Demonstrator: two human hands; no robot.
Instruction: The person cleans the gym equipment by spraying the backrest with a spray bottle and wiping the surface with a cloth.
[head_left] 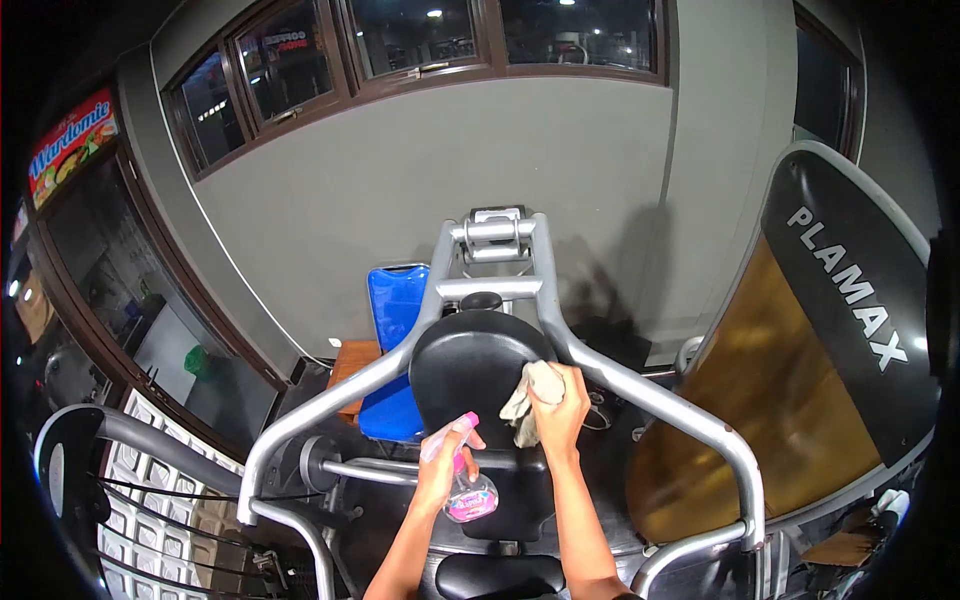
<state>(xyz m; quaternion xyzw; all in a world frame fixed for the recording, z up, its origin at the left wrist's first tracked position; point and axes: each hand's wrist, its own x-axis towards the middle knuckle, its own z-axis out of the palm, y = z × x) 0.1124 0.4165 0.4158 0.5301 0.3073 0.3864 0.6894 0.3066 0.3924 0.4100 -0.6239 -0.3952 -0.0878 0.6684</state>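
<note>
My left hand (447, 462) is wrapped round a spray bottle (472, 500) with a pink trigger head and a clear body with a pink label. In my right hand (562, 412) is a bunched whitish cloth (526, 402), pressed at the right edge of a black padded backrest (475, 362). The backrest belongs to a gym machine with a silver tubular frame (398, 362). Below the bottle, a black seat pad (500, 577) shows near the bottom edge. The fingers of my right hand are partly hidden behind the cloth.
Silver bars curve out on both sides of the machine. A blue chair (392, 310) stands behind it on the left, by a brown wooden piece (356, 362). At right rises a large panel marked PLAMAX (850, 290). Another machine's weight stack cover (160, 500) is at lower left.
</note>
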